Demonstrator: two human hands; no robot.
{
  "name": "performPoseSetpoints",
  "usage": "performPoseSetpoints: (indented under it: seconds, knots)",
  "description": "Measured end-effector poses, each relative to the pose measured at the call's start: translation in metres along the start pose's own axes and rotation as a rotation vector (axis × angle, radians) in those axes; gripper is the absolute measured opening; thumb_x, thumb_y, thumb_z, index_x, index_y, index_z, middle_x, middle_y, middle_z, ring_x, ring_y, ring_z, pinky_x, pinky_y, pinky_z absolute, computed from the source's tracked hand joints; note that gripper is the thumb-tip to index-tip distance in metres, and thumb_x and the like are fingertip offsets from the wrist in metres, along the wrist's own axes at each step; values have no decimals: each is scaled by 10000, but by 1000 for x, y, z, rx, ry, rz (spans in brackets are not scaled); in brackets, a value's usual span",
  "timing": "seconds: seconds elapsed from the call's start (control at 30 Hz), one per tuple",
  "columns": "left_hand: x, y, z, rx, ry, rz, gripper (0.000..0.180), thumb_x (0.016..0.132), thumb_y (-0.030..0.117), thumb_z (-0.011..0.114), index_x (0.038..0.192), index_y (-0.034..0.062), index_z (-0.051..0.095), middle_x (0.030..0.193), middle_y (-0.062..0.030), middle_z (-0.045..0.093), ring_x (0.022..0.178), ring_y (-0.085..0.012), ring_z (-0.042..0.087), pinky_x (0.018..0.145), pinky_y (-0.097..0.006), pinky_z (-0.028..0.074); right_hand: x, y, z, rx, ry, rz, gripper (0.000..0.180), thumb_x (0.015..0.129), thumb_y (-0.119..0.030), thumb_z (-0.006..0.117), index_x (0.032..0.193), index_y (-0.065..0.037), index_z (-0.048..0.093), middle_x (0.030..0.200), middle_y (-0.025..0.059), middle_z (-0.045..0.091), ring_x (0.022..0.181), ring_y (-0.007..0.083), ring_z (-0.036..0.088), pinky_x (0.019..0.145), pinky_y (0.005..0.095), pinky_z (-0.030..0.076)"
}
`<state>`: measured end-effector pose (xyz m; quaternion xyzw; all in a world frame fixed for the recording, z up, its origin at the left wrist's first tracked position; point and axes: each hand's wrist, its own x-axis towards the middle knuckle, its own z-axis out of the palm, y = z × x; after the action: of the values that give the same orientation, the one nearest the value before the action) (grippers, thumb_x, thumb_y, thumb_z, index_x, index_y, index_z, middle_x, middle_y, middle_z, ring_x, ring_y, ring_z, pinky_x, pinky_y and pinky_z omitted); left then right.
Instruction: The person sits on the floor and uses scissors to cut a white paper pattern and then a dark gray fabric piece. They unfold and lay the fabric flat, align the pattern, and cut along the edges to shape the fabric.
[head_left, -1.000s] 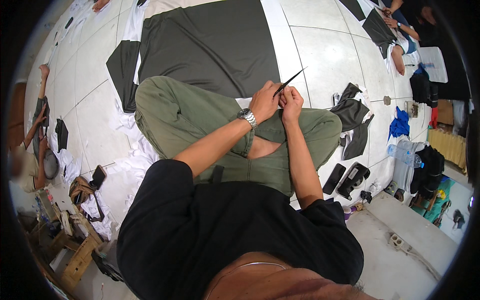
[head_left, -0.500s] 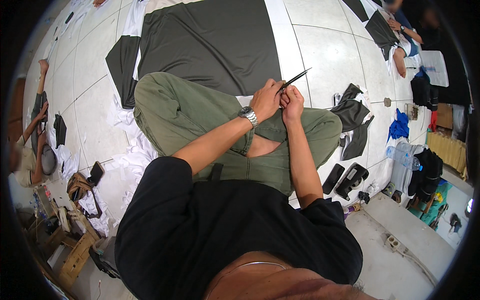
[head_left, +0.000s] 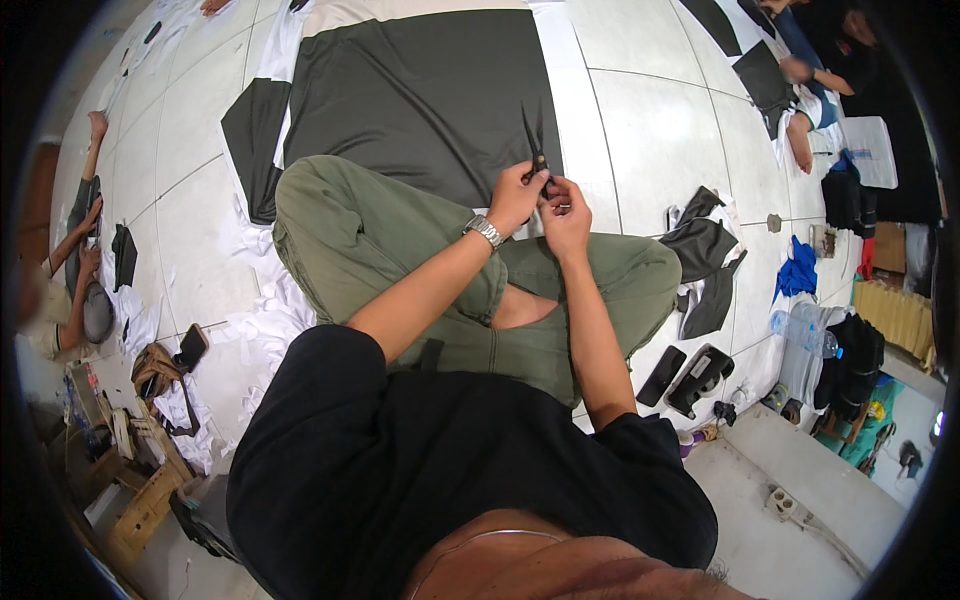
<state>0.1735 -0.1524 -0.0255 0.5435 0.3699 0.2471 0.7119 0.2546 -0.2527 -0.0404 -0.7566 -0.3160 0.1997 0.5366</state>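
Note:
I sit cross-legged on the tiled floor in olive trousers (head_left: 380, 240). Both hands meet above my knees around a pair of dark scissors (head_left: 536, 150). My left hand (head_left: 514, 197), with a metal watch on its wrist, grips the handles from the left. My right hand (head_left: 566, 212) pinches them from the right. The two blades stand slightly apart and point away from me, over a large dark grey fabric panel (head_left: 420, 90) that lies on white paper (head_left: 570, 90).
Dark fabric offcuts (head_left: 705, 260), a black phone (head_left: 662, 375), a black tool (head_left: 700, 378) and water bottles (head_left: 800, 335) lie to my right. A person (head_left: 70, 270) sits at the left, another person (head_left: 810, 90) at the top right. A brown bag (head_left: 155, 370) and wooden pieces (head_left: 140, 505) are at lower left.
The scissors have swung from pointing up and to the right to pointing straight away from me, and the blades now stand apart. My hands shifted slightly with them.

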Motion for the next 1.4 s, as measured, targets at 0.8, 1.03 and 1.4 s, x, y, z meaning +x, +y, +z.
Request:
performPoseSetpoints:
  seconds: [0.8,1.03,1.4]
  knots:
    - [22,-19,-9,317,35,247,430,1039,357,515,1136,-16,703,1207,-186,640,1113,-297,593,1004,-372,425,5,-2,-1,532,-91,154,477,921,-147,750,1275,56,503,897,66,674,701,84,605,582,240,498]
    - [61,-13,-17,1187,-21,498,711,850,483,710,1434,114,541,1593,-219,318,1501,-362,253,1198,-479,242,15,-14,-13,558,-54,345,361,941,-282,735,1106,-3,575,719,26,590,569,99,557,495,259,475]
    - [45,44,-60,1392,-502,23,419,853,458,685,727,64,749,708,-159,709,721,-376,686,688,-474,541,20,-7,-21,732,71,374,337,956,-353,695,963,-35,583,690,26,545,544,118,546,470,282,483]
